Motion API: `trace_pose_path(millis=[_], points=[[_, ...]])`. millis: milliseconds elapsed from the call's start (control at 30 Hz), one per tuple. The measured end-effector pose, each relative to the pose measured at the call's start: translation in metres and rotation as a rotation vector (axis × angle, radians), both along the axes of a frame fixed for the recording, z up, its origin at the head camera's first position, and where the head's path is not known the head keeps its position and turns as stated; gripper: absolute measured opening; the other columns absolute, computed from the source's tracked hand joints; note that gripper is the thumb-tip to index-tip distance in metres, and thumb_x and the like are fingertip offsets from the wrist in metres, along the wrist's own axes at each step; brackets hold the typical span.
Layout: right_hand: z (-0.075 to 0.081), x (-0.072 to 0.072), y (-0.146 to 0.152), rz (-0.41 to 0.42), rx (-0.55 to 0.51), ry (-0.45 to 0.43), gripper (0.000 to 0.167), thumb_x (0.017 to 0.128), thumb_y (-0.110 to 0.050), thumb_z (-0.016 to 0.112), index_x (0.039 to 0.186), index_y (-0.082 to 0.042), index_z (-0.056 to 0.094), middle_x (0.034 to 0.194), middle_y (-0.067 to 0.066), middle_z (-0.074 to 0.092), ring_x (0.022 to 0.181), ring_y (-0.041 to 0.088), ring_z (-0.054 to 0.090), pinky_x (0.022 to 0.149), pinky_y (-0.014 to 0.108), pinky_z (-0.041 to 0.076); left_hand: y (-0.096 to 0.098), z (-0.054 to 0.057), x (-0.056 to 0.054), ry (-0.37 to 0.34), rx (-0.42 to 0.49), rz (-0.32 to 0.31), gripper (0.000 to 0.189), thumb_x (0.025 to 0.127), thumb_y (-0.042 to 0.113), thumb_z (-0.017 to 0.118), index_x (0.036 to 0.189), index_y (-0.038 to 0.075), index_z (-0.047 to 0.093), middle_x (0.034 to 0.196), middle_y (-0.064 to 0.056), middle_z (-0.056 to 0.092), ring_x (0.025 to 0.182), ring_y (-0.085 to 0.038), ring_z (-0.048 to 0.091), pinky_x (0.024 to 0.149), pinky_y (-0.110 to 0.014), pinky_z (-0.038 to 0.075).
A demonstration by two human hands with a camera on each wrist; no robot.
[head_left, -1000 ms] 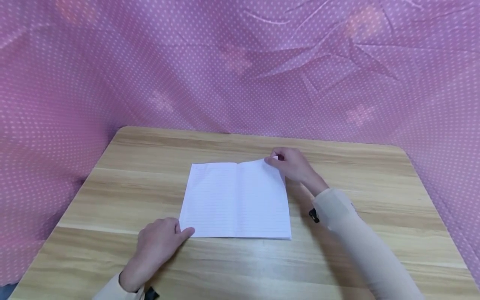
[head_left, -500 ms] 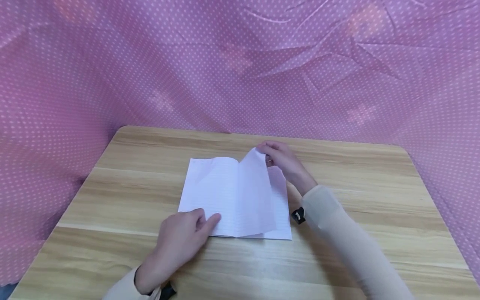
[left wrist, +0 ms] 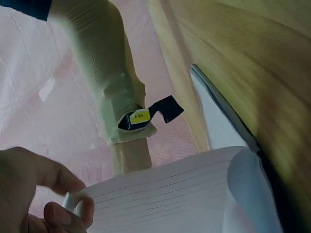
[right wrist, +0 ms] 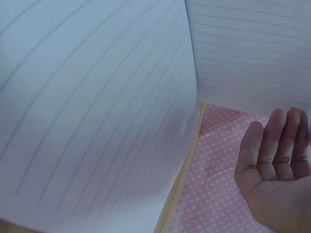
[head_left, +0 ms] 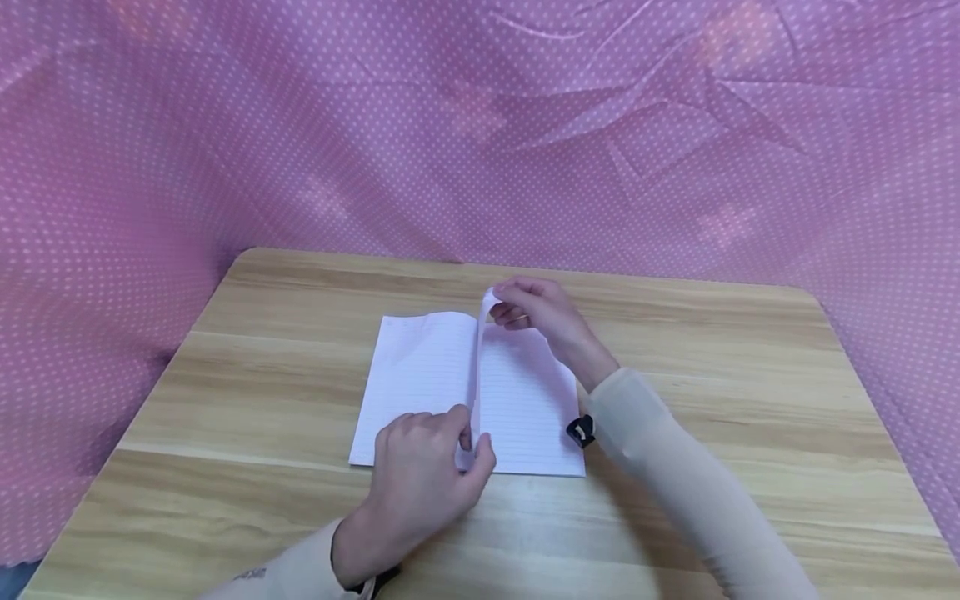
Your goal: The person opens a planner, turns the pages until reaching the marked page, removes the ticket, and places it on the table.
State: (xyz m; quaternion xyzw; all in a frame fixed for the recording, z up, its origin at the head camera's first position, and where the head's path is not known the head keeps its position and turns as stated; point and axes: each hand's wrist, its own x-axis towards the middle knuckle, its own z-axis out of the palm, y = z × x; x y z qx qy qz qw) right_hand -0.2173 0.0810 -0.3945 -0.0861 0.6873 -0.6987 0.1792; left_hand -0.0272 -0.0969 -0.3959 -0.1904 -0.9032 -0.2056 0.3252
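Observation:
A lined notebook [head_left: 532, 408] lies spread on the table, with one page [head_left: 482, 367] standing up near its middle fold. At the top of that page, my right hand [head_left: 542, 317] pinches its corner between thumb and fingers. Lower down, my left hand [head_left: 423, 475] is over the notebook's bottom edge, thumb and index finger around the page's lower edge. The left wrist view shows the fingers [left wrist: 58, 204] of this hand pinching the lined page [left wrist: 160, 189], which curves. In the right wrist view the page [right wrist: 97, 116] fills the left side, with a hand's fingers [right wrist: 277, 145] at the right.
The wooden table [head_left: 225, 400] extends around the notebook on all sides. Pink dotted cloth [head_left: 450, 125] hangs behind the table and along both sides. A black wrist mount [head_left: 581, 432] sits on the right sleeve [head_left: 675, 467].
The right hand has lifted the right-hand page and brought it leftward until it stands upright. The left hand has moved right from the notebook's lower left corner to the page's lower edge.

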Motion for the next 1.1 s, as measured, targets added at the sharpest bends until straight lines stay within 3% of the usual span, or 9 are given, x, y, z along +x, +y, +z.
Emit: trace_pose_path(millis=[133,267,400,533,667,800,900,1000,1100], points=[[-0.004,-0.001,0.009,0.022,0.054,0.035,0.027,0.114,-0.023,0.058,0.115,-0.001,0.072,0.097,0.010,0.076,0.086,0.019,0.072,0.092,0.044,0.060,-0.012,-0.005,0.002,-0.034,-0.002,0.042,0.024,0.083,0.019,0.064,0.066,0.017,0.047,0.050,0.007,0.039,0.042,-0.015,0.042,0.040,-0.033,0.032],[-0.013,-0.002,0.027,0.052,0.199,0.128,0.039,0.116,-0.031,0.054,0.128,0.003,0.070,0.113,0.022,0.074,0.100,0.031,0.071,0.097,0.050,0.056,-0.038,-0.010,0.007,-0.139,-0.018,0.112,0.025,0.086,0.019,0.068,0.068,0.016,0.050,0.050,0.008,0.039,0.042,-0.013,0.040,0.041,-0.033,0.031],[-0.023,-0.002,0.046,0.060,0.465,0.316,0.030,0.112,-0.026,0.063,0.125,-0.002,0.073,0.116,0.017,0.074,0.107,0.033,0.067,0.098,0.050,0.054,-0.062,-0.012,0.014,-0.326,-0.032,0.195,0.031,0.089,0.019,0.071,0.067,0.018,0.049,0.051,0.011,0.036,0.045,-0.010,0.037,0.043,-0.035,0.032],[-0.032,-0.002,0.061,0.053,0.725,0.475,0.021,0.106,-0.022,0.072,0.121,-0.006,0.076,0.115,0.010,0.072,0.107,0.030,0.065,0.098,0.051,0.052,-0.079,-0.016,0.018,-0.550,-0.028,0.260,0.036,0.094,0.020,0.070,0.067,0.020,0.046,0.054,0.009,0.038,0.049,-0.014,0.041,0.048,-0.037,0.034],[-0.037,0.002,0.071,0.115,0.878,0.506,0.022,0.103,-0.019,0.078,0.123,-0.008,0.077,0.117,0.011,0.073,0.108,0.031,0.065,0.098,0.054,0.052,-0.091,-0.022,0.016,-0.753,-0.035,0.287,0.037,0.097,0.024,0.071,0.068,0.019,0.048,0.058,0.005,0.044,0.054,-0.018,0.046,0.052,-0.038,0.036],[-0.040,0.004,0.072,0.160,0.965,0.533,0.026,0.101,-0.019,0.080,0.126,-0.010,0.078,0.120,0.010,0.074,0.109,0.031,0.065,0.097,0.053,0.052,-0.100,-0.029,0.014,-0.900,-0.044,0.298,0.036,0.099,0.030,0.071,0.069,0.019,0.053,0.062,0.004,0.050,0.059,-0.019,0.050,0.056,-0.041,0.040],[-0.040,0.004,0.071,0.158,0.993,0.541,0.027,0.100,-0.019,0.081,0.126,-0.010,0.078,0.122,0.011,0.073,0.110,0.031,0.066,0.098,0.053,0.053,-0.104,-0.036,0.013,-0.957,-0.037,0.298,0.035,0.098,0.031,0.071,0.069,0.020,0.056,0.063,0.003,0.052,0.061,-0.020,0.052,0.058,-0.042,0.041],[-0.040,0.002,0.070,0.154,1.008,0.545,0.026,0.099,-0.018,0.082,0.123,-0.010,0.078,0.122,0.011,0.073,0.110,0.031,0.067,0.098,0.053,0.053,-0.108,-0.044,0.011,-0.957,-0.038,0.297,0.035,0.096,0.032,0.072,0.068,0.021,0.055,0.063,0.003,0.050,0.060,-0.020,0.052,0.057,-0.042,0.040],[-0.037,0.000,0.069,0.139,1.002,0.541,0.020,0.097,-0.016,0.083,0.116,-0.011,0.078,0.113,0.008,0.073,0.104,0.029,0.067,0.093,0.050,0.054,-0.109,-0.044,0.010,-0.955,-0.030,0.293,0.037,0.096,0.033,0.073,0.066,0.021,0.054,0.062,0.003,0.049,0.059,-0.020,0.050,0.056,-0.040,0.039]])
